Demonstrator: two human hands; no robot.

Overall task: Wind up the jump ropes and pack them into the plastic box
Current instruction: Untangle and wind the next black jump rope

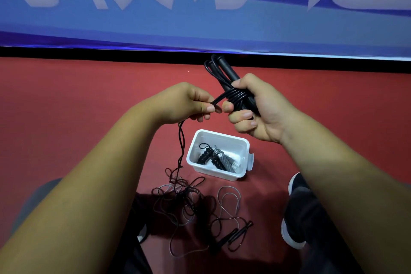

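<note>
A blue banner [200, 18] with large pale lettering hangs well beyond the plastic box [219, 176], and the red floor [66, 95] that the box stands on runs up to it; on the near side of the box a loose tangle of black cord [184, 202] lies spread on the floor, mixed with a clear cord [229, 200] and a pair of dark handles [235, 233], presumably left slack so that it can feed upward freely; a dark shoe [298, 184] sits just right of the box; the box itself is open with its mouth up, ready to receive, and already holds what look like two tightly wound ropes [213, 158], one black and one grey; above the box and slightly to its right, the right hand [262, 109] has its fingers curled firmly round the handles [229, 71] and long loops of the jump rope [233, 95], holding them together as a core so the turns wrapped across them stay tight; above the box and to its left, the left hand [189, 102] pinches the free strand between thumb and forefinger, keeping it taut as it runs into the wrap; from that hand the strand drops to the tangle, so I judge the winding is well short of finished and this rope is not yet packed.
</note>
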